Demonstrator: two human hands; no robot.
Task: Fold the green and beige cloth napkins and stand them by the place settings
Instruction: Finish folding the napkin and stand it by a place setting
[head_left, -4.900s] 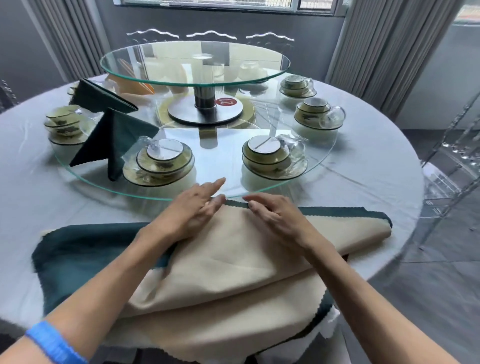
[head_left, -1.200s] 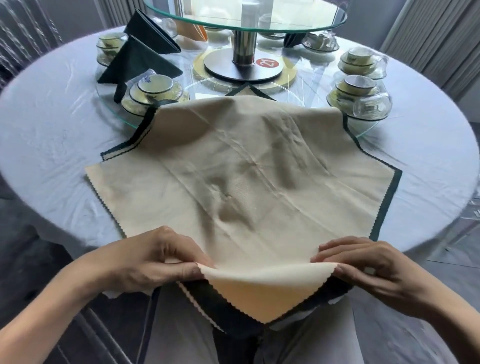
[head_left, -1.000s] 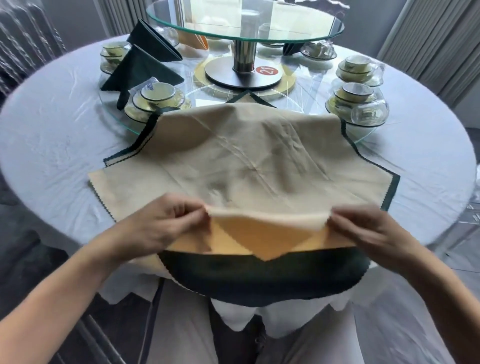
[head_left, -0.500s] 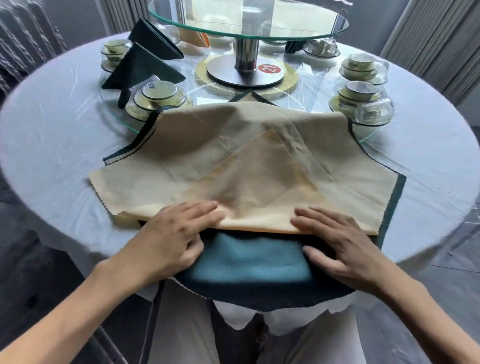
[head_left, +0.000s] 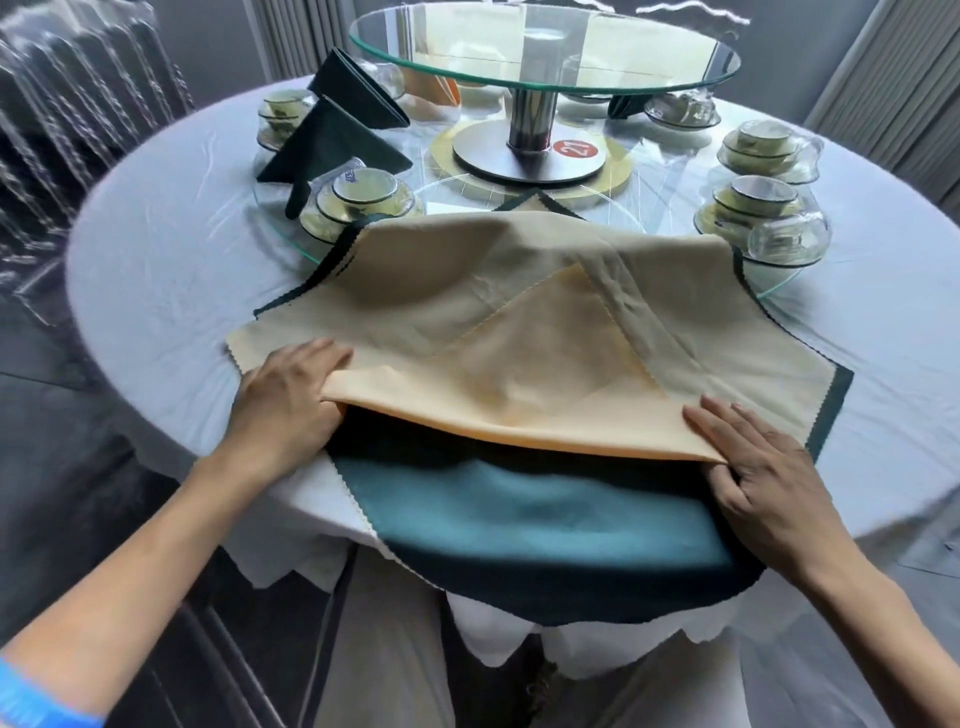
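Observation:
A beige napkin (head_left: 519, 332) lies spread over a dark green napkin (head_left: 519, 519) at the table's near edge. Its near corner is folded back toward the middle, and the fold's long edge is raised off the green cloth. My left hand (head_left: 285, 405) grips the left end of that fold, fingers on top. My right hand (head_left: 769, 483) holds the right end, fingers laid flat on top and the thumb tucked under. The green napkin's near part hangs over the table edge. Two folded green napkins (head_left: 332, 145) stand at the far left beside stacked cup settings (head_left: 358, 202).
A round table in a white cloth (head_left: 156, 260) carries a low glass ring (head_left: 280, 234) and a raised glass turntable (head_left: 545, 78) on a metal post. More cup settings (head_left: 753, 208) sit at the right. Clear chairs (head_left: 67, 130) stand at the left.
The beige napkin was opened flat and its near corner folded up onto the middle. Since half a second ago my hands slid apart to the fold's ends and the fold edge lifted.

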